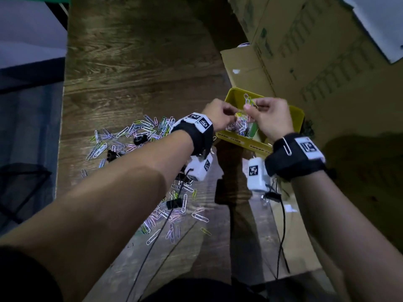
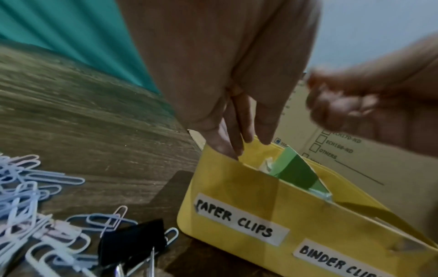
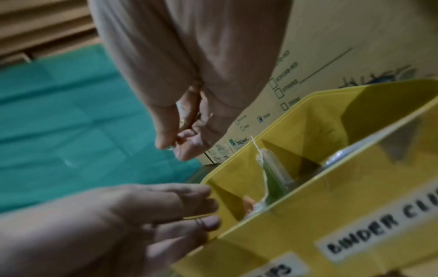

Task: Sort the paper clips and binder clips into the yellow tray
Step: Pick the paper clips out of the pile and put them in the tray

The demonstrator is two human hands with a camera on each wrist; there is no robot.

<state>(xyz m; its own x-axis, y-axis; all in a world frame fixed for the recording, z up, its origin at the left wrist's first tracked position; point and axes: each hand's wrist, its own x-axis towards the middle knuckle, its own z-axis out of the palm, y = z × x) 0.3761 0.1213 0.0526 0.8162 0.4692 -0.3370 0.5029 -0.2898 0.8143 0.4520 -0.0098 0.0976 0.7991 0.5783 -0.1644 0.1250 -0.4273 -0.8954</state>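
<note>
The yellow tray (image 1: 298,115) has sections labelled "PAPER CLIPS" and "BINDER CLIPS" on its front wall (image 2: 237,189), split by a green divider (image 3: 275,180). A heap of paper clips (image 1: 237,127) lies in its left section. Both hands hover over that section. My right hand (image 1: 247,107) pinches a few linked paper clips (image 1: 248,100) that stick up. My left hand (image 1: 233,112) pinches a thin yellow clip (image 3: 192,217) close by. Loose coloured paper clips (image 1: 135,131) and black binder clips (image 1: 139,139) are scattered on the wooden table left of the tray.
More paper clips (image 1: 174,212) and a binder clip (image 1: 174,202) lie under my left forearm. Large cardboard boxes (image 1: 305,51) stand behind and right of the tray. Black cables (image 1: 281,232) run from the wrist cameras. The table's left edge (image 1: 63,105) drops off.
</note>
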